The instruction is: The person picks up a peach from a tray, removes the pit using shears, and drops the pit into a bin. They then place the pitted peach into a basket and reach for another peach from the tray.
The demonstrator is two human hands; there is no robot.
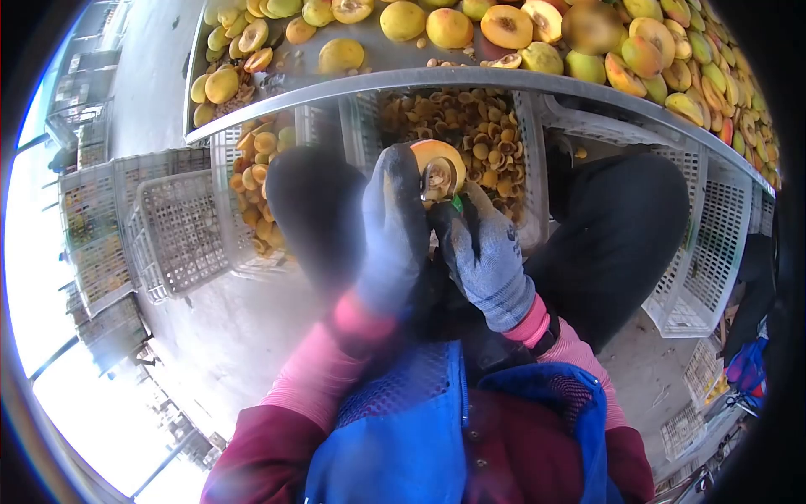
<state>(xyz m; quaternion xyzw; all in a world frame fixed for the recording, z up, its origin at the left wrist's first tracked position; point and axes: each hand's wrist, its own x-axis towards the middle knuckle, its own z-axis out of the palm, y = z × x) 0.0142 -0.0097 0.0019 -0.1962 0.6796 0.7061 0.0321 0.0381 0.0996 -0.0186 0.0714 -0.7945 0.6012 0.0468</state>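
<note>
My left hand, in a grey-blue glove with dark fingers, is closed around the side of a halved yellow peach, cut face toward me. In my gloved right hand is a pitting tool with a curved metal loop, its fingers wrapped round the handle. A bit of green shows by the thumb. The loop lies against the middle of the cut face; whether the stone is still inside cannot be made out. Both hands are above my lap, just below the table edge.
A metal table carries many whole and halved peaches, heaped at the right. Beneath it, a crate holds stones and scraps. Another crate at left contains peach pieces. White crates stand right, a grey crate left.
</note>
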